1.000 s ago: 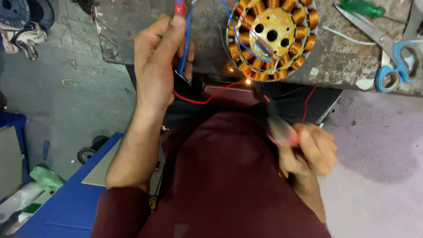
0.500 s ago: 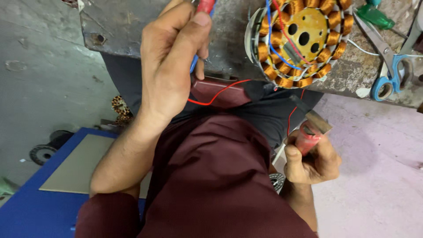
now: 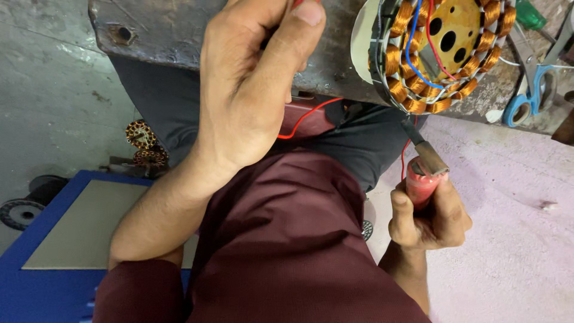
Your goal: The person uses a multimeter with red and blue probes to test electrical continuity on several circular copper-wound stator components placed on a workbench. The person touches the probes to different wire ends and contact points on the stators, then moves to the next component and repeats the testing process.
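A round motor stator with copper wire coils and a yellow hub lies on the worn bench at the top right. Red and blue wires cross its face. My left hand is raised over the bench edge, its fingers pinched on a thin red wire that shows only at the thumb tip. My right hand sits lower right, below the stator, shut on the red handle of a soldering iron whose metal tip points up to the stator's lower rim. A red wire loops across my lap.
Blue-handled scissors and a green-handled tool lie on the bench right of the stator. Two smaller copper-wound stators rest on the floor at left, next to a blue board and a black wheel.
The view has swung so the stator sits further up and right. My right hand rose, bringing the soldering iron's tip to the stator's lower rim. My left hand keeps pinching the wires.
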